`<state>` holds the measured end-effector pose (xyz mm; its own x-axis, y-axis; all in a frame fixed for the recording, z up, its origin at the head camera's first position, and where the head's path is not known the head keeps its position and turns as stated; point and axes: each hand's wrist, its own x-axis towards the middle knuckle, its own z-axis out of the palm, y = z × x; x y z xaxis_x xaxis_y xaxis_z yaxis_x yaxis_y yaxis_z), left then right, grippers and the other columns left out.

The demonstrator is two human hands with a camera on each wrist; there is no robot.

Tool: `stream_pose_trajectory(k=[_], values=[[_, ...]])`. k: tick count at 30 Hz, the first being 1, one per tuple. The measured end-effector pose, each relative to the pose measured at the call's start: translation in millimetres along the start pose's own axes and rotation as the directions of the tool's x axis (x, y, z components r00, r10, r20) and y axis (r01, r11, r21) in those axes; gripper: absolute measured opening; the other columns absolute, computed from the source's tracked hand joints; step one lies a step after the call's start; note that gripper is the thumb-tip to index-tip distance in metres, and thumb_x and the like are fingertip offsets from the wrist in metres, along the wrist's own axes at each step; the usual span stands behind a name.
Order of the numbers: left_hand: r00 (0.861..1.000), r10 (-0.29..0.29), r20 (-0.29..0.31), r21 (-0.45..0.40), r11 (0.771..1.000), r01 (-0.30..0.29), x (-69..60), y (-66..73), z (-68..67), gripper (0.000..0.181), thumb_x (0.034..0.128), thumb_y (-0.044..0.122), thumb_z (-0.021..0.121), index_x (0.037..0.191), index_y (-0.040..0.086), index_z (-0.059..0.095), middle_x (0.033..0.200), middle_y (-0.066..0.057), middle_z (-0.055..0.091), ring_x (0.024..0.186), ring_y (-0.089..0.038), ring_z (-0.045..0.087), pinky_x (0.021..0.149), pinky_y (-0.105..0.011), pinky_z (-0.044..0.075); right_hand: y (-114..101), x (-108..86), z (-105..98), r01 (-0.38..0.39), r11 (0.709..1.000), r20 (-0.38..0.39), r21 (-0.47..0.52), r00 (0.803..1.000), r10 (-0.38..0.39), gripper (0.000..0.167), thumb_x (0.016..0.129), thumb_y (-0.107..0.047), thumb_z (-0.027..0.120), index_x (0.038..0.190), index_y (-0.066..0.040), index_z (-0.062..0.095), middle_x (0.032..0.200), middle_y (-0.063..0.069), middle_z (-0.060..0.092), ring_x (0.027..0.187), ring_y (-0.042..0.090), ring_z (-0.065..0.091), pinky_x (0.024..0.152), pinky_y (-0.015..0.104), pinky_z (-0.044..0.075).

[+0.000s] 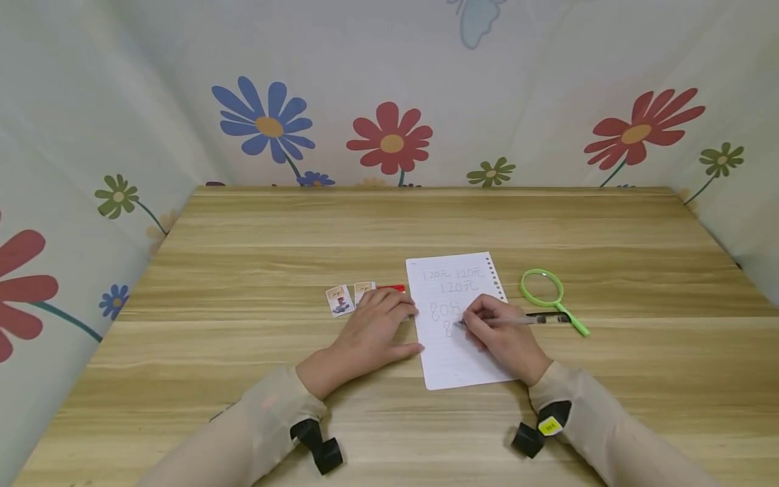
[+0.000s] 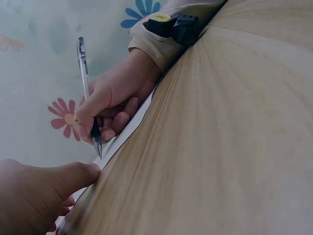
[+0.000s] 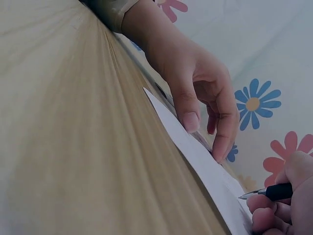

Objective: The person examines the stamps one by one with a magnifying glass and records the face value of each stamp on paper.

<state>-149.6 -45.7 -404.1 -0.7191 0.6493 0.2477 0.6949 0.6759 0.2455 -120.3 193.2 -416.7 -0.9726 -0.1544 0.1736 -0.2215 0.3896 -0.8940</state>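
Observation:
A sheet of lined paper with punched holes lies on the table, bearing handwritten lines "120元 120元", "120元", "80分" and an "8". My right hand pinches a clear-barrelled pen with a black grip, its tip at the paper beside the "8". At the sheet's left edge rests my left hand, fingers relaxed and thumb apart from them. In the left wrist view, the pen stands tilted above the left thumb. Two small stamp-like picture cards lie by the left fingers, the second partly covered. A red item shows behind those fingers.
Right of the paper lies a green magnifying glass. A thin black object, unclear in kind, crosses near its handle, behind the pen. The wooden table meets a flowered curtain at the back and sides.

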Motion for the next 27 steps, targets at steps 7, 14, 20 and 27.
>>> stream_pose_trajectory(k=[7,14,20,27], values=[[0.999,0.019,-0.03,0.016,1.0,-0.018,-0.3,0.0,1.0,0.048,0.0773,0.045,0.075,0.11,0.011,0.066,0.119,-0.001,0.061,0.118,-0.022,0.051,0.108,-0.041,0.035,1.1,-0.4,0.9,0.015,0.999,-0.026,-0.034,1.0,-0.016,0.012,0.091,-0.003,0.056,0.08,-0.004,0.056,0.06,0.005,0.055,0.048,0.007,0.048,0.044,0.021,0.04],[0.999,0.033,-0.034,0.021,0.999,-0.032,0.3,0.1,2.4,0.047,0.0776,0.045,0.075,0.11,0.011,0.066,0.118,-0.001,0.061,0.117,-0.021,0.051,0.108,-0.041,0.035,-0.3,-2.4,-1.9,0.022,0.994,-0.023,-0.103,0.999,-0.025,0.017,0.089,-0.002,0.054,0.074,-0.008,0.056,0.059,0.0,0.056,0.05,0.007,0.048,0.046,0.021,0.04],[0.999,0.028,-0.036,0.016,0.999,-0.027,0.4,-0.3,0.9,0.048,0.0777,0.045,0.074,0.11,0.011,0.066,0.119,-0.002,0.062,0.118,-0.022,0.051,0.108,-0.041,0.035,-1.9,0.1,-1.5,-0.012,0.996,-0.011,-0.083,1.0,0.011,0.01,0.093,-0.011,0.058,0.084,-0.009,0.06,0.067,0.003,0.062,0.051,0.007,0.048,0.046,0.021,0.041],[0.999,0.025,-0.036,0.016,1.0,-0.025,-0.7,-2.1,3.4,0.048,0.0777,0.045,0.074,0.111,0.011,0.066,0.118,-0.002,0.062,0.117,-0.022,0.051,0.107,-0.041,0.036,1.3,0.7,-6.9,-0.107,0.993,-0.1,-0.048,0.99,0.101,0.013,0.095,-0.011,0.052,0.085,-0.004,0.057,0.067,0.009,0.059,0.047,0.012,0.049,0.044,0.024,0.043]])
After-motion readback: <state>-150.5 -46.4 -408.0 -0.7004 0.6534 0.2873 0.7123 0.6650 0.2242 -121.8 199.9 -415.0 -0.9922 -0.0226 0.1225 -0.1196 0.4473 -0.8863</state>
